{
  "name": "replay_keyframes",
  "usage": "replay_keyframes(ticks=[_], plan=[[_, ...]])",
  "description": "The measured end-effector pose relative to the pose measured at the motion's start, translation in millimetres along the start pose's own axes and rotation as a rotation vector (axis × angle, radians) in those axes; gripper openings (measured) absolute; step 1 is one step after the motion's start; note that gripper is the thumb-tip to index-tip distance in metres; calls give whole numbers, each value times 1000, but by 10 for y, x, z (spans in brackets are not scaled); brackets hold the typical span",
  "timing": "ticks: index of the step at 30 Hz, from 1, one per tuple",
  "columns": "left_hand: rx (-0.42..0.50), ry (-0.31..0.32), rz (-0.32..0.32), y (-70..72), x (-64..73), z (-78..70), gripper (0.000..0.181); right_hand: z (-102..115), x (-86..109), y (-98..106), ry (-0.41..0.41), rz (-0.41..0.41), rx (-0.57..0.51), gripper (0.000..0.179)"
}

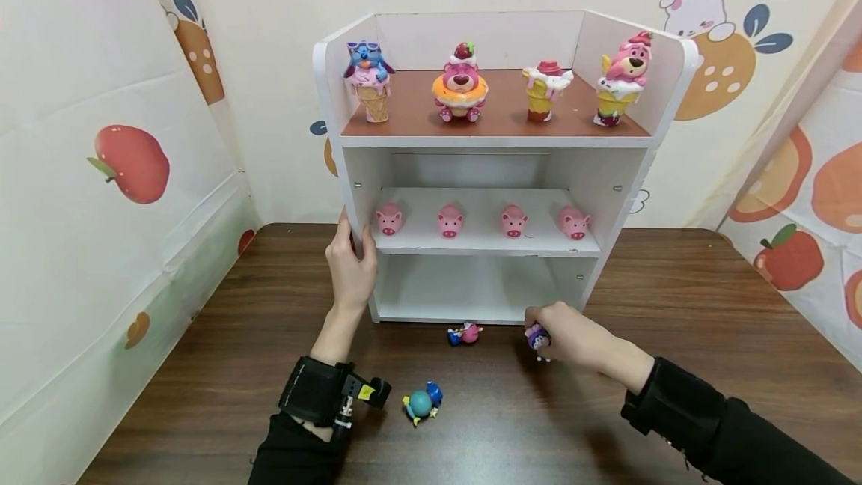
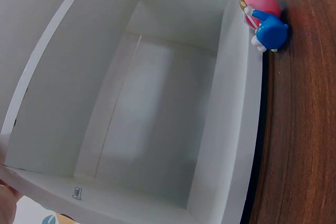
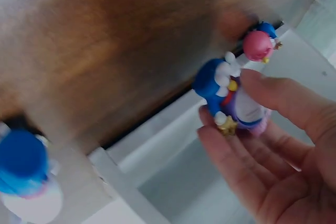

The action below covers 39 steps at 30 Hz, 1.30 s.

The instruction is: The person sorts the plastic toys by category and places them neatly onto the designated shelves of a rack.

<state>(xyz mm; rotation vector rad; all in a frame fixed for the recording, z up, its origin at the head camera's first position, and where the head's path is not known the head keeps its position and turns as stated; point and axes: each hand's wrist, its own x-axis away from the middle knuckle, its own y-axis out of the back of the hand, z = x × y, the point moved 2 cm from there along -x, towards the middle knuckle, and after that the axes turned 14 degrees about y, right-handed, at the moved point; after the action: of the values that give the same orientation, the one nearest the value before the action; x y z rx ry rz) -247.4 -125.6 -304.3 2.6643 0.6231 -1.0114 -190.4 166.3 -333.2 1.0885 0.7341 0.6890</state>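
A white toy shelf (image 1: 411,142) stands upright on the table, and my left hand (image 1: 353,264) grips the edge of its left side panel, fingers outside and thumb at the front. Between the thumb and fingers of my right hand (image 1: 572,335) is a small figurine (image 3: 226,95), blue and white with purple and a gold star, held just in front of the bottom shelf's right part. A pink and blue figurine (image 1: 465,333) lies by the shelf's front edge. Closer to me is a teal and blue figurine (image 1: 422,403).
Several pink pig figures (image 1: 450,221) line the middle shelf. On the brown top stand a bear in a ring (image 1: 461,84), a blue ice-cream figure (image 1: 370,81) and others. Another blue and white figurine (image 3: 23,166) shows beyond the shelf's corner in the right wrist view.
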Motion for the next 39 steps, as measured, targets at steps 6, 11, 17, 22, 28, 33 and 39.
replay_keyframes(ticks=[6, 11, 17, 22, 28, 33, 39], plan=[[-7, 7, -6, -4, 3, -33, 41, -70, 55, -85, 9, -99, -34, 24], [-15, 7, -13, 24, 25, -255, 39, -102, 92, -161, 26, -168, -38, 28], [-25, 9, -17, 35, 42, -363, 38, -94, 121, -220, 17, -180, -30, 35], [-23, 2, -13, 32, 41, -357, 38, -96, 154, -229, -6, -154, -9, 36], [-24, 3, -9, 32, 41, -369, 39, -70, 199, -226, -21, -99, 16, 31], [-24, 3, -10, 33, 41, -358, 39, -43, 213, -232, -30, -66, 45, 31], [-24, 2, -9, 33, 42, -359, 39, -12, 222, -202, -42, -60, 57, 30]])
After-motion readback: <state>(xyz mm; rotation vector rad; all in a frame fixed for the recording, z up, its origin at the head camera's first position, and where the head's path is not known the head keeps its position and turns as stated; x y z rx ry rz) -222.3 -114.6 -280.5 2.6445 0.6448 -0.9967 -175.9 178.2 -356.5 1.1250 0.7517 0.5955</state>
